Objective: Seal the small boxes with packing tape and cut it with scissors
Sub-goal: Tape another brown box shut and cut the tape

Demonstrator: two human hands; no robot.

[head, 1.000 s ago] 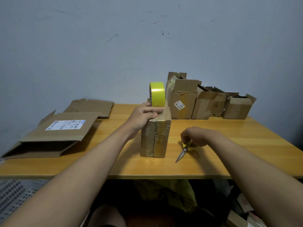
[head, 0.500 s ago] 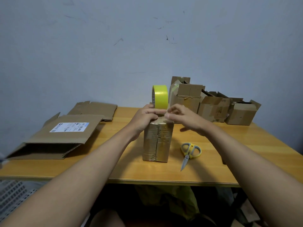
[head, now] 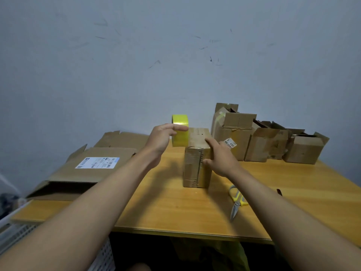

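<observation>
Fingers of my left hand (head: 163, 136) gripped the yellow tape roll (head: 180, 130), held just left of the upright small box (head: 197, 159). My right hand (head: 219, 156) pressed straight-fingered on the box's right top edge. Scissors (head: 237, 200) lay on the surface (head: 166, 202), nearer my right arm.

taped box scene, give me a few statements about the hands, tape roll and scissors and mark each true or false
1. The left hand holds the yellow tape roll. True.
2. The scissors are in the right hand. False: they lie on the table, near the right forearm.
3. The right hand rests on the small box. True.
4. The small box lies flat and open. False: it stands upright, with tape along its seam.
5. Open cardboard boxes stand at the back right. True.
</observation>
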